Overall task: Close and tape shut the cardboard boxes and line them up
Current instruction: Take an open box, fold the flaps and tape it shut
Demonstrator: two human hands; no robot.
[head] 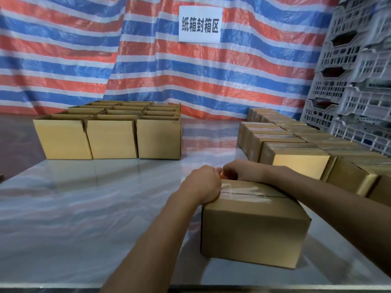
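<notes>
Two hands (left (203, 185), right (239, 171)) pressing taped box (254, 225), grip unclear | sign (200, 24): 纸箱封箱区

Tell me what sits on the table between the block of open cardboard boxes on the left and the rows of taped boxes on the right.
Nothing: the head view shows only bare glossy table between the open boxes and the taped boxes.
</notes>
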